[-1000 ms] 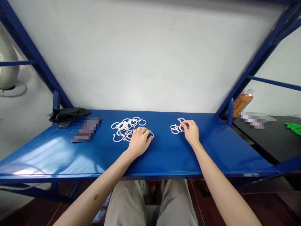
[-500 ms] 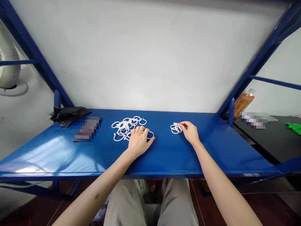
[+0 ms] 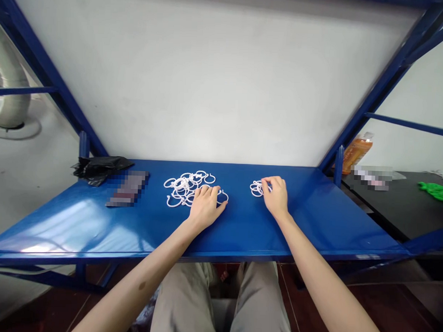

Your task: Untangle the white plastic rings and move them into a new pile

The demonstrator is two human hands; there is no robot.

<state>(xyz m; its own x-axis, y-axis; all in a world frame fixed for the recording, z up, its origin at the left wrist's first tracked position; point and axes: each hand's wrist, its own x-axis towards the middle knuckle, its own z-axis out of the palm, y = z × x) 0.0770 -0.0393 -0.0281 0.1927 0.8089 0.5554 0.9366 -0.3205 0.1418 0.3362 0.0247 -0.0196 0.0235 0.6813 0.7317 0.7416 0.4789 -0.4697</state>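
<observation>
White plastic open rings (image 3: 180, 186), with small balls at their ends, lie in a loose pile left of centre on the blue table (image 3: 233, 234). My left hand (image 3: 204, 204) rests palm down over the pile's right edge, fingers stretched out and thumb apart. One white ring (image 3: 225, 197) shows between its thumb and forefinger, partly hidden. To the right is a smaller cluster of white rings (image 3: 256, 188). At this cluster's right side my right hand (image 3: 276, 194) is closed in a pinch, with a ring's edge at its fingertips.
A crumpled black plastic bag (image 3: 101, 167) and a blurred-out dark flat object (image 3: 129, 188) lie at the table's left. Blue frame posts (image 3: 338, 165) rise at both sides. Beyond the right post, a dark surface (image 3: 390, 206) holds an orange bottle (image 3: 357, 152) and green netting-like material (image 3: 436, 192).
My right hand has shifted slightly left and turned over the small cluster, covering more of its right side. My left hand stays almost where it was.
</observation>
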